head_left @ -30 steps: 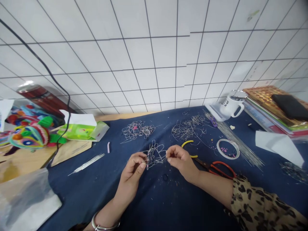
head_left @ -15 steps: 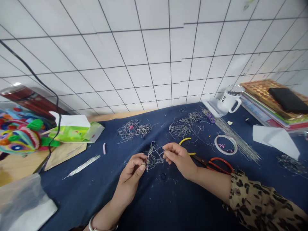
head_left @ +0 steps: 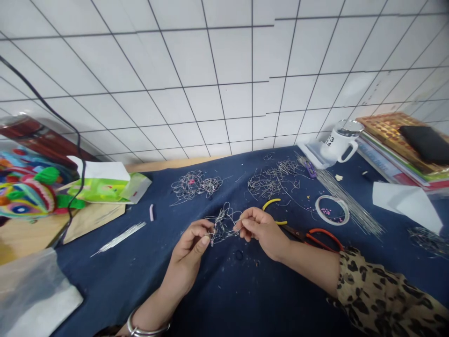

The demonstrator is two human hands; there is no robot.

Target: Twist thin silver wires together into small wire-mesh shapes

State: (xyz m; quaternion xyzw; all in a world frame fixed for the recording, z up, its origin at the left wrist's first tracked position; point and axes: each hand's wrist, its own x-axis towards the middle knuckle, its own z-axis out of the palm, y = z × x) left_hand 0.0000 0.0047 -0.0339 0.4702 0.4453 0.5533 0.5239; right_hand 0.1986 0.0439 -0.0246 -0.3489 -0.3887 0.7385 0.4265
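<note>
Between my hands, above the dark blue cloth (head_left: 217,299), is a small bent-wire piece (head_left: 221,223) of thin silvery wire with loops on top. My left hand (head_left: 192,248) pinches its left side between thumb and forefinger. On the other side, my right hand (head_left: 261,231) pinches the wire at its right end, fingertips close together. Behind it lie two tangles of wire, a left wire heap (head_left: 189,185) with a pink bit in it and a right wire heap (head_left: 268,182). Yellow-handled pliers (head_left: 271,204) lie partly hidden behind my right hand.
Red-handled scissors (head_left: 324,232) lie beside my right forearm. Farther right are a white ring (head_left: 347,213) around pink beads, a bundle of straight wires (head_left: 354,206) and a white mug (head_left: 342,144). To the left lie more straight wires (head_left: 121,238) and a green packet (head_left: 101,187).
Both hands keep their pinch on the wire piece, which has tilted slightly. My right fingertips have shifted a little. The whole view has moved slightly.
</note>
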